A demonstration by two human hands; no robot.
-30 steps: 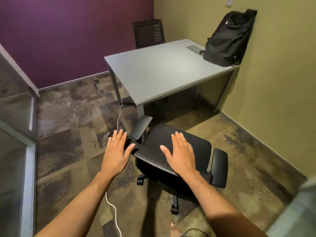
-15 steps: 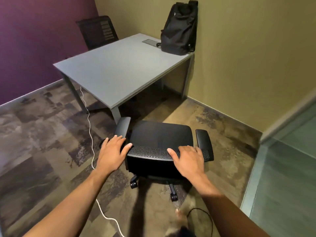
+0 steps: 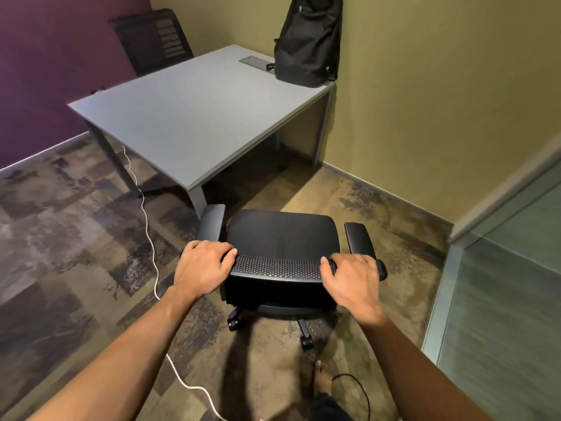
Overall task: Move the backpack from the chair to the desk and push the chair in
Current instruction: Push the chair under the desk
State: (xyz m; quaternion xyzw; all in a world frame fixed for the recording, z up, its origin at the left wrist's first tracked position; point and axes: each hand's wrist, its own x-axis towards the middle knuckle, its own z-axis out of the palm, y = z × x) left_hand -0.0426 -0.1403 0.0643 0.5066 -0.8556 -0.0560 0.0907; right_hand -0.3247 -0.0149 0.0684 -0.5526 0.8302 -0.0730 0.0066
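Hands grip the black mesh-backed office chair [image 3: 280,238]: left hand [image 3: 202,264] and right hand [image 3: 353,279] clasp its backrest's top edge. Ahead lies the grey rectangular desk [image 3: 194,117], carrying the black fabric backpack [image 3: 308,44] far right; the opening lies forward-left.

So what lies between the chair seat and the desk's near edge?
Head view: only bare carpet between chair and desk; the desk's leg stands just left of that gap.

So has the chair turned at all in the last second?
Yes. The chair has swung round: its seat earlier pointed past the desk corner toward the wall, and now faces the desk's open side squarely.
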